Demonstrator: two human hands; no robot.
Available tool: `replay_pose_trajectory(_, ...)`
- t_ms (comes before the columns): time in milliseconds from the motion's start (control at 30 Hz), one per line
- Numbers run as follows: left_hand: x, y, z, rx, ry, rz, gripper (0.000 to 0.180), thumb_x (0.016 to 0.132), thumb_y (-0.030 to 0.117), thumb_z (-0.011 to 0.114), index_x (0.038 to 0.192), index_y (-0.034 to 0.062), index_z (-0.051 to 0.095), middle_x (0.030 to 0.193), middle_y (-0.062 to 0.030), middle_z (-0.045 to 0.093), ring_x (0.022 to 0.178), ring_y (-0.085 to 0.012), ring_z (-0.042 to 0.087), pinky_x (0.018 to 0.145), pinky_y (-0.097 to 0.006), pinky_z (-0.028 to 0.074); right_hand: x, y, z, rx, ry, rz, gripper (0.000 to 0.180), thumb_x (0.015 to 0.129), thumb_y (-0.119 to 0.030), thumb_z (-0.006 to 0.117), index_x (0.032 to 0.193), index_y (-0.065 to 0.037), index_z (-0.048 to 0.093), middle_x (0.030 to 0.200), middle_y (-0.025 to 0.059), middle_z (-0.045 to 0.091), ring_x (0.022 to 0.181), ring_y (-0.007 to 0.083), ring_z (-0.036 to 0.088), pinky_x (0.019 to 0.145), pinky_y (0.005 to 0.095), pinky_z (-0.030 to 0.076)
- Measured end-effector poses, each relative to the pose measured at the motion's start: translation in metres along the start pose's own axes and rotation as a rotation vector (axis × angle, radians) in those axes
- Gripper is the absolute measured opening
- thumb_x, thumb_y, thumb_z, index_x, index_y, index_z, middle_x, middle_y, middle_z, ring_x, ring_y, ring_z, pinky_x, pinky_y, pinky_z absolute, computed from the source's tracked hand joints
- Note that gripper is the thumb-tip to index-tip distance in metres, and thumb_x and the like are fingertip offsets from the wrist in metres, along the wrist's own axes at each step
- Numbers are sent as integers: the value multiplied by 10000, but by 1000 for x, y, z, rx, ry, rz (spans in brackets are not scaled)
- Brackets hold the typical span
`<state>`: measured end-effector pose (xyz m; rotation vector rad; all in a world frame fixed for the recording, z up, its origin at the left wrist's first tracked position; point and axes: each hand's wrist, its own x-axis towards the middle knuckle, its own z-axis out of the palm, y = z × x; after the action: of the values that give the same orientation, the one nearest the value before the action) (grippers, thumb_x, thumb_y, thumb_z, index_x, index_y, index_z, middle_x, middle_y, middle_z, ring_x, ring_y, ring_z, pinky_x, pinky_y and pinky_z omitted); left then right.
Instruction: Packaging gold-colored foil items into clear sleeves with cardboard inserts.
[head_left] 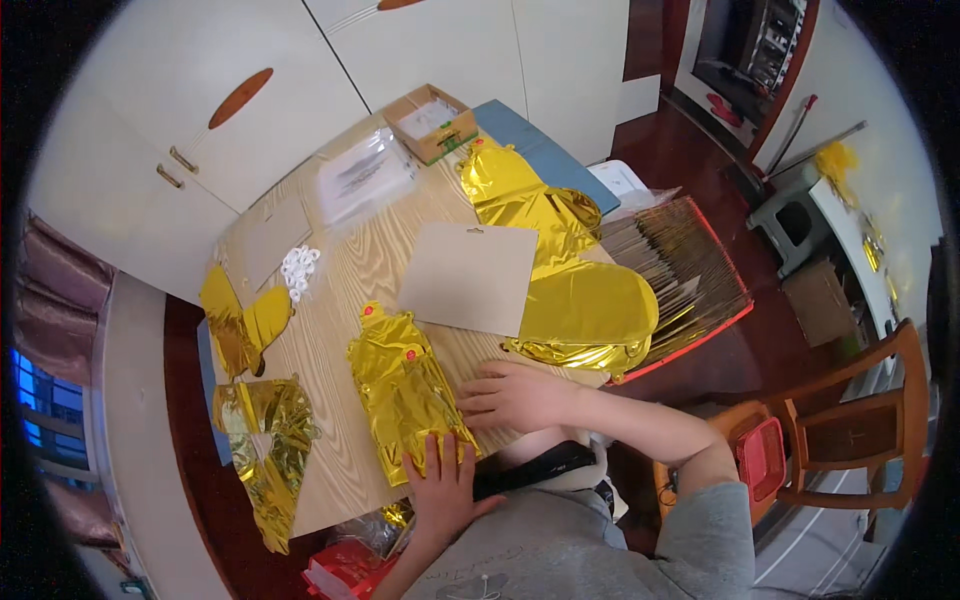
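Note:
A folded piece of shiny gold foil, which looks like a flat foil balloon with two red spots, lies on the wooden table near its front edge. My left hand rests on its lower end, fingers spread and flat. Beside its right edge lies my right hand, fingers stretched out and holding nothing. A grey-beige card with a hanging slot is just beyond, partly over larger gold foil pieces at the right. More gold foil hangs over the table's left edge.
White rings, clear plastic bags and a cardboard box stand toward the back of the table. At the right are a red-edged carton packed with cards and a wooden chair. White cabinets border the far side.

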<state>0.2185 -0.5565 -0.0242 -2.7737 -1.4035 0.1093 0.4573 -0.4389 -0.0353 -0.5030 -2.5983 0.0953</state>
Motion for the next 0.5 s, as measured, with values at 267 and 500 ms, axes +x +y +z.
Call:
replay_pose_trajectory(267, -1, 1, 1, 24, -20, -3, 1160, 623, 765, 669, 1367, -82, 394, 1487, -338, 286, 1415, -485, 218, 1069, -733, 121, 3, -7, 9, 61, -87, -77, 306, 823, -234, 572, 1102, -181, 685, 1246, 13, 620, 1289, 221, 485, 1081, 442, 347)
replay_pose_trajectory(500, 1, 2, -2, -5, 7, -21, 1103, 645, 781, 633, 1334, -62, 459, 1441, -329, 359, 1382, -480, 302, 1031, -753, 173, 4, -14, -2, 169, -102, -67, 306, 785, -292, 622, 1023, -116, 700, 1173, 37, 656, 1290, 248, 484, 1103, 455, 331)
